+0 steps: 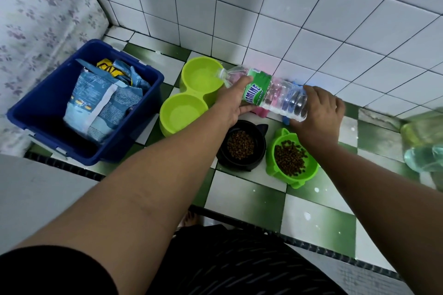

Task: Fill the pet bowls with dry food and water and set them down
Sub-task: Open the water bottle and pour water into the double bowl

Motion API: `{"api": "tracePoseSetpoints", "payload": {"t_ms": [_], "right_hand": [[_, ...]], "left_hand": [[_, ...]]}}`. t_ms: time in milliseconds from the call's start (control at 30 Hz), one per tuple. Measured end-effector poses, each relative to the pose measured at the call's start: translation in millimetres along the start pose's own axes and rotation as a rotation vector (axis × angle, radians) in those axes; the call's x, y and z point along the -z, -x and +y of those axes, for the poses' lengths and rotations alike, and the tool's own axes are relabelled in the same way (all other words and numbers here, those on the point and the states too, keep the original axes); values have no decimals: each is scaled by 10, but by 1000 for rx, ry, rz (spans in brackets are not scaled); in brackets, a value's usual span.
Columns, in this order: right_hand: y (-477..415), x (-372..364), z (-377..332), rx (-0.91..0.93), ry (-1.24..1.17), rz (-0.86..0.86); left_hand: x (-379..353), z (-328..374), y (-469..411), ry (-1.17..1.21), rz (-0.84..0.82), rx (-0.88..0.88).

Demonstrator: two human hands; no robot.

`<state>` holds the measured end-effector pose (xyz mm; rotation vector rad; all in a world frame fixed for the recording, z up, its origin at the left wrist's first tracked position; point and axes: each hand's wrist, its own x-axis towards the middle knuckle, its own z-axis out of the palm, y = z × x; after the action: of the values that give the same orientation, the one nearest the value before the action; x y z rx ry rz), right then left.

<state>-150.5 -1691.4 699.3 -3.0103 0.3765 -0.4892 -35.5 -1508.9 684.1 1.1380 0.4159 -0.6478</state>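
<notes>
A clear water bottle [275, 90] with a green label lies tipped on its side, its open mouth over the far cup of a lime double bowl [191, 100]. My left hand [233, 100] grips the bottle near the neck and my right hand [318, 112] holds its base. Both cups of the double bowl hold water. A black bowl [242, 145] and a green bowl [291, 157] in front of it hold dry kibble.
A blue plastic bin [79, 105] with pet food bags stands at the left. White tiled wall [311, 19] runs close behind the bowls. Pink and blue objects sit behind the bottle. A blurred clear container [424, 146] is at the right edge. A floral cloth hangs far left.
</notes>
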Motion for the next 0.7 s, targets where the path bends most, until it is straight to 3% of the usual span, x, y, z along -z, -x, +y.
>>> {"api": "tracePoseSetpoints", "payload": {"t_ms": [700], "right_hand": [[-5,99,-10,11,32,-15]], "left_hand": [[15,-19,-5,-9,-14,13]]}}
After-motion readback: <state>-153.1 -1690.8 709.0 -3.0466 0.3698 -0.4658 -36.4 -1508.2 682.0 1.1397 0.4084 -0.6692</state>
